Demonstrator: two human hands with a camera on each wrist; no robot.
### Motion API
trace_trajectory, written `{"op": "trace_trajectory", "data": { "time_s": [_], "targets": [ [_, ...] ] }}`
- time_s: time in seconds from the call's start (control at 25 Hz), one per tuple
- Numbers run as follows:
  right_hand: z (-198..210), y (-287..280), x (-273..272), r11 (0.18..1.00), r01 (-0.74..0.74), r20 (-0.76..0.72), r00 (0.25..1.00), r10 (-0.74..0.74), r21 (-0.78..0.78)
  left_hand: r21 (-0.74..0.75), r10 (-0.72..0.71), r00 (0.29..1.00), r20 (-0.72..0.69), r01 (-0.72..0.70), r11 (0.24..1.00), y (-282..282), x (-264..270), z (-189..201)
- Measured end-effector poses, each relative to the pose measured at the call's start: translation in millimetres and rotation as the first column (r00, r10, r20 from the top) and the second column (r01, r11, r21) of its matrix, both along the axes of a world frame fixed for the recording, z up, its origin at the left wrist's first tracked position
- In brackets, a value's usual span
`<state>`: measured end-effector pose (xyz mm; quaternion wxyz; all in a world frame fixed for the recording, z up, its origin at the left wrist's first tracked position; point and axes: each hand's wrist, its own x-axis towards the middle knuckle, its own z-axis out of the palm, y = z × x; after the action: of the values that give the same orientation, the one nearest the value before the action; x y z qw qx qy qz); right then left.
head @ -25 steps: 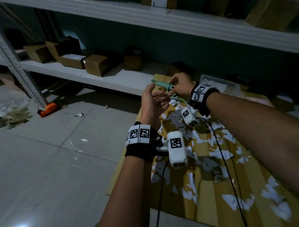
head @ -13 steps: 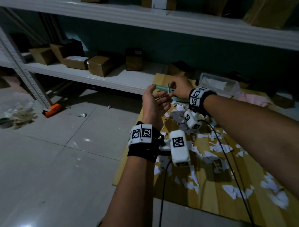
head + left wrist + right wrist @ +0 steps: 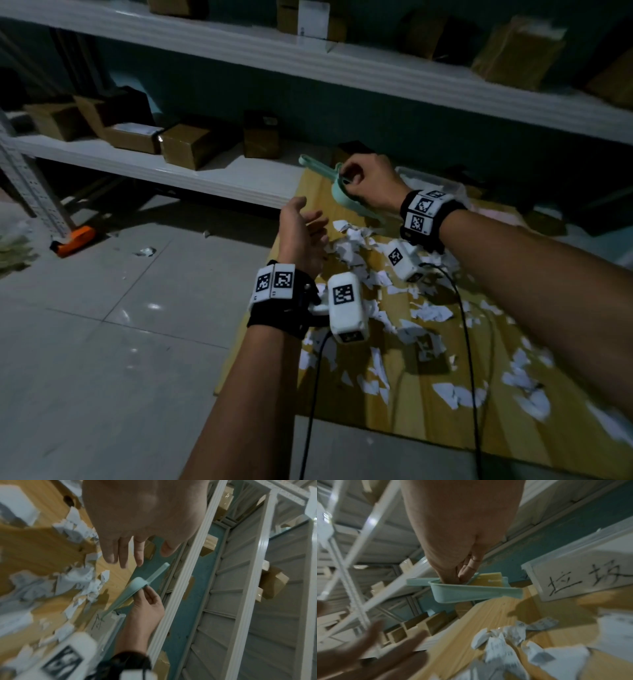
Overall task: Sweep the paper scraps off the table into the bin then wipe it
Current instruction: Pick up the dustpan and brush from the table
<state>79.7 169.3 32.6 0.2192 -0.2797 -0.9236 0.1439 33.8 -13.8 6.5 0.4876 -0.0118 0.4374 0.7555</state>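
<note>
Torn white paper scraps point(image 3: 359, 253) litter the wooden table point(image 3: 404, 421). Above the table's far left corner, my right hand point(image 3: 356, 178) pinches the rim of a pale teal dustpan point(image 3: 346, 198), whose handle points left. In the right wrist view my right hand's fingers point(image 3: 464, 572) reach inside the dustpan point(image 3: 471, 593). My left hand point(image 3: 308, 226) hovers open just below and left of the pan, holding nothing. Its fingers point(image 3: 123, 557) stay short of the dustpan handle point(image 3: 157, 572). A clear plastic bin point(image 3: 573, 577) with a handwritten label stands behind the pan.
White metal shelving with cardboard boxes point(image 3: 191, 144) runs along the wall behind the table. Grey tiled floor point(image 3: 102, 342) lies to the left, with an orange foot point(image 3: 73, 240) on the shelf upright. Something pale pink point(image 3: 493, 209) lies beside the bin. Camera cables point(image 3: 469, 342) trail over the table.
My right hand has raised the dustpan and turned it more on edge. My left hand, which was up against the pan, has dropped slightly away from it.
</note>
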Motion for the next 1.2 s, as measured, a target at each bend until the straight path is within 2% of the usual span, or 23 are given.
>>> {"op": "trace_trajectory", "data": {
  "time_s": [0.12, 0.16, 0.28, 0.4, 0.52, 0.68, 0.8, 0.88, 1.12, 1.2],
  "targets": [
    [4, -17, 24, 0.999, -0.043, -0.015, 0.999, 0.043, 0.001, 0.080, 0.007, 0.996, 0.088, -0.014, 0.997, 4, 8, 3],
    [5, -23, 34, 0.999, -0.049, -0.018, 0.999, 0.049, -0.001, 0.095, -0.013, 0.997, 0.076, 0.005, 0.995, 4, 16, 5],
    [9, -47, 69, 0.998, -0.063, -0.040, 0.997, 0.064, 0.025, 0.093, -0.069, 0.994, -0.087, 0.077, 0.993, 4, 45, 8],
    [12, -70, 111, 0.999, -0.032, -0.060, 0.998, 0.033, 0.016, 0.127, -0.163, 0.960, -0.228, 0.195, 0.972, 2, 69, 8],
    [10, -85, 160, 0.997, 0.037, -0.139, 0.989, -0.046, -0.068, 0.124, -0.273, 0.915, -0.297, 0.320, 0.939, -3, 90, 7],
    [-4, -106, 208, 0.978, 0.096, -0.265, 0.953, -0.144, -0.186, 0.081, -0.262, 0.861, -0.437, 0.328, 0.941, -10, 114, 6],
    [-6, -120, 223, 0.968, 0.115, -0.334, 0.924, -0.186, -0.222, 0.058, -0.318, 0.763, -0.562, 0.420, 0.906, -13, 126, 10],
    [-3, -125, 226, 0.966, 0.098, -0.356, 0.917, -0.181, -0.240, 0.053, -0.329, 0.726, -0.604, 0.448, 0.892, -14, 130, 13],
    [-8, -117, 227, 0.976, 0.061, -0.396, 0.907, -0.142, -0.210, 0.089, -0.312, 0.679, -0.664, 0.486, 0.869, -4, 127, 14],
    [-11, -113, 225, 0.982, 0.050, -0.390, 0.913, -0.119, -0.182, 0.115, -0.287, 0.692, -0.662, 0.472, 0.874, 0, 127, 11]
  ]
}}
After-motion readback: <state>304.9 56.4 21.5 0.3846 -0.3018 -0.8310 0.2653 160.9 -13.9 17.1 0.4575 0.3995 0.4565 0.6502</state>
